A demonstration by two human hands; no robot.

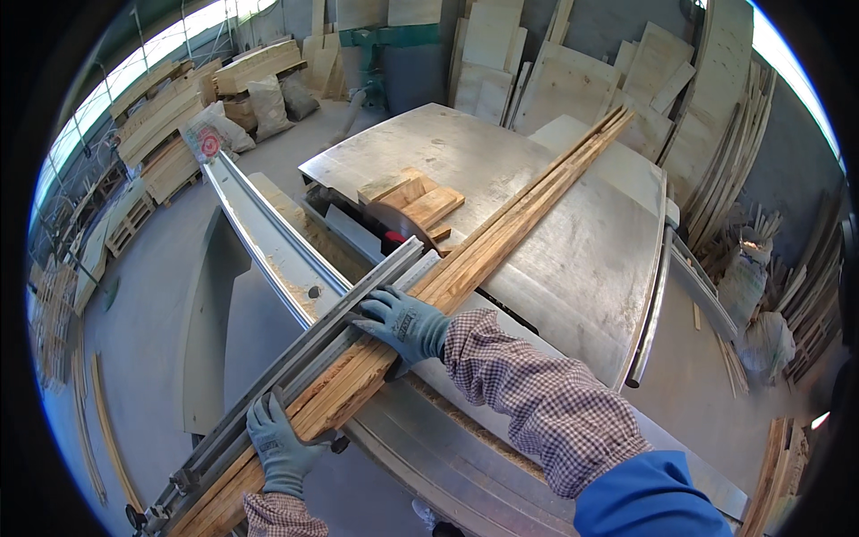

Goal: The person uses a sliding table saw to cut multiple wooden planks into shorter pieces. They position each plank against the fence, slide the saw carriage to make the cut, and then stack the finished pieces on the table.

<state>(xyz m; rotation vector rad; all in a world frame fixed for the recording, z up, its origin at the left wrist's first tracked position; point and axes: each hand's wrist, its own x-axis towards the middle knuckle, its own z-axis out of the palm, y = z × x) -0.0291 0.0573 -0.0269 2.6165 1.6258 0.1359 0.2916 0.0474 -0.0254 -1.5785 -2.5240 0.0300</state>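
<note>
A bundle of long wooden strips lies diagonally across a table saw, along a grey metal fence. Near the lower left, my gloved left hand is closed around the strips, its fingers on the fence side and its thumb on the other. Farther along, my gloved right hand grips the bundle from above, fingertips reaching over to the fence. Just beyond the fence, part of a round saw blade shows beside short wooden blocks and a small red part.
A sliding rail with sawdust runs to the far left. Stacked planks and sacks stand behind it. Boards lean on the back wall. At right are a metal bar, sacks of offcuts and upright strips.
</note>
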